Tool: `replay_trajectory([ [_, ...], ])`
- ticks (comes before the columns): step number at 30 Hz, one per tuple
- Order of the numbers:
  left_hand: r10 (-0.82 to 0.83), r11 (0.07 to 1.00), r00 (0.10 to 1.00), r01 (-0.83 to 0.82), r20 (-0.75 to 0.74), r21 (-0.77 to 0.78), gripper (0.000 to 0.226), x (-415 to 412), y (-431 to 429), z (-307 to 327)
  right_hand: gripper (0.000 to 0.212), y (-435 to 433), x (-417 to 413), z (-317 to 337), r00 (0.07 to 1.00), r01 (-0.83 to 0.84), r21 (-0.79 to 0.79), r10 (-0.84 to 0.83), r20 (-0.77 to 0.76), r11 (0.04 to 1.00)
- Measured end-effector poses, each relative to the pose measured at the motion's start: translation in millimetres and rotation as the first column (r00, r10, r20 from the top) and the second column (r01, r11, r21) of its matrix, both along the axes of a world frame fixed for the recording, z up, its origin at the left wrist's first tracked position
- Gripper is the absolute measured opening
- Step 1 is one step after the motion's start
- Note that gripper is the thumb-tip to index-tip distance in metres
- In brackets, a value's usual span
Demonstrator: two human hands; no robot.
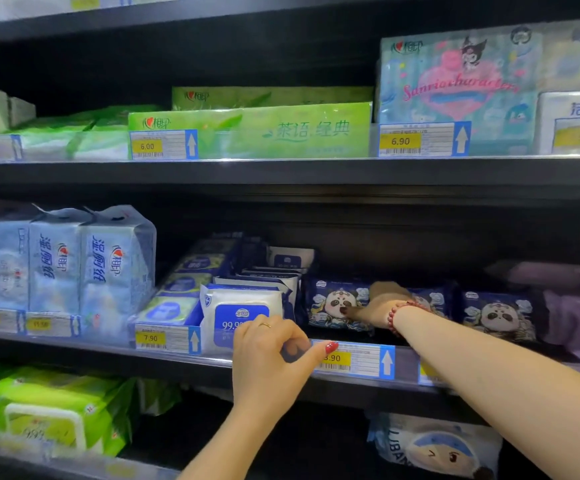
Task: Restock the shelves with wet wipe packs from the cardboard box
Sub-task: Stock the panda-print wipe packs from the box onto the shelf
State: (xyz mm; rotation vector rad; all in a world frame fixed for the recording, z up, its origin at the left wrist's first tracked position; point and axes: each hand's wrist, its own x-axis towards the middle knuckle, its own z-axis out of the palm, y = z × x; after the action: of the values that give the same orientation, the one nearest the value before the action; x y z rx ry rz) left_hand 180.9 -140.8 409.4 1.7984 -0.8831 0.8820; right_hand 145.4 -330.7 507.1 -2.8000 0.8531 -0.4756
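On the middle shelf (184,356), a white and blue wet wipe pack (240,306) stands at the front of a row of similar packs. My left hand (268,362) curls at its lower right corner, and thumb and fingers pinch a bluish edge there. To the right stands a dark blue panda wipe pack (330,303). My right hand (382,306) reaches into the shelf and grips it, thumb on its front and fingers over the top. A second panda pack (496,315) stands farther right. The cardboard box is out of view.
Tall light blue packs (115,265) fill the shelf's left side and purple packs (576,320) the far right. Green tissue packs (281,129) lie on the shelf above, and green wipe packs (56,407) below. A price tag (354,360) hangs on the rail under my right forearm.
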Motion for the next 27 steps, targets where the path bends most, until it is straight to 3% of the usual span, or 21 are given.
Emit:
replay_trajectory([
  [3,0.022,1.000,1.000,-0.022,0.010,0.002,0.048,0,-1,-1,0.079,4,-1,6,0.994,0.080,-0.118,-0.070,0.090,0.990],
  [5,0.029,1.000,0.999,-0.029,0.022,0.003,0.046,0,-1,-2,0.092,1,0,6,0.994,-0.040,-0.181,0.058,0.094,0.983],
  [8,0.029,1.000,0.999,-0.029,0.038,0.000,0.047,-1,-1,-2,0.083,-4,5,2,0.957,-0.288,-0.316,0.284,-0.059,0.904],
  [13,0.040,0.999,0.997,-0.038,0.068,-0.022,0.048,0,-1,-3,0.076,-4,17,6,0.897,-0.435,-0.490,0.319,-0.305,0.755],
  [22,0.097,0.993,0.984,-0.085,0.152,-0.082,0.042,6,-7,-9,0.071,-13,39,4,0.906,-0.417,-0.592,0.266,-0.328,0.690],
  [27,0.102,0.992,0.981,-0.089,0.167,-0.087,0.042,5,-6,-9,0.070,-16,38,1,0.908,-0.415,-0.581,0.281,-0.311,0.700],
])
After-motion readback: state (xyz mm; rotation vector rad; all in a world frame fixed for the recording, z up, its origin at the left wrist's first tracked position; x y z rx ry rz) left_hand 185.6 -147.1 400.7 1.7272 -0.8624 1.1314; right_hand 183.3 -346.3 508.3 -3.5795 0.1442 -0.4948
